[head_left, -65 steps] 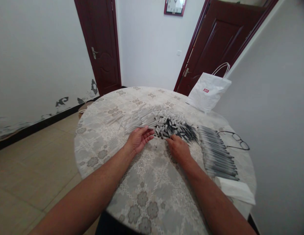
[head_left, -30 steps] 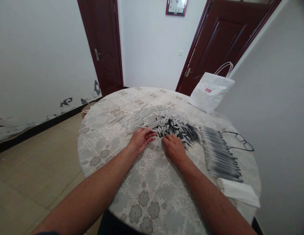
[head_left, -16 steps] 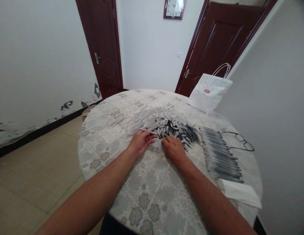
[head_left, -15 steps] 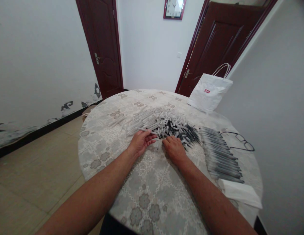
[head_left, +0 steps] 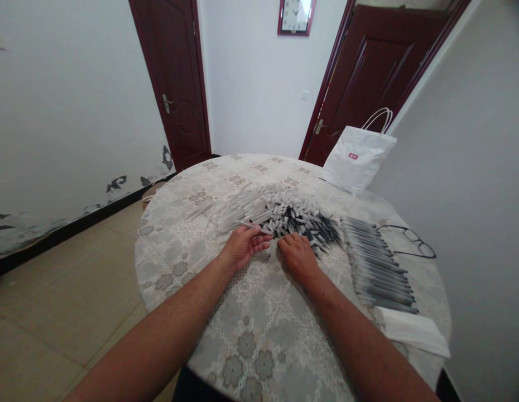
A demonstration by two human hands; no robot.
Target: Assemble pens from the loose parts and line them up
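Note:
My left hand is closed on a thin white pen barrel, pinched between thumb and fingers and pointing toward my right hand. Just to its right, my right hand has its fingers curled and pressed together at the near edge of the pile; whatever sits under the fingertips is hidden. Behind both hands lie a heap of white pen barrels, many small white pieces and thin black pen parts.
On the right, a long row of grey-and-white pens lies beside black-framed glasses and a folded white packet. A white paper bag stands at the back right. A patterned cloth covers the round table.
My left hand has shifted slightly right, toward the right hand, with the white pen barrel still in its fingers. My right hand has stayed almost in place.

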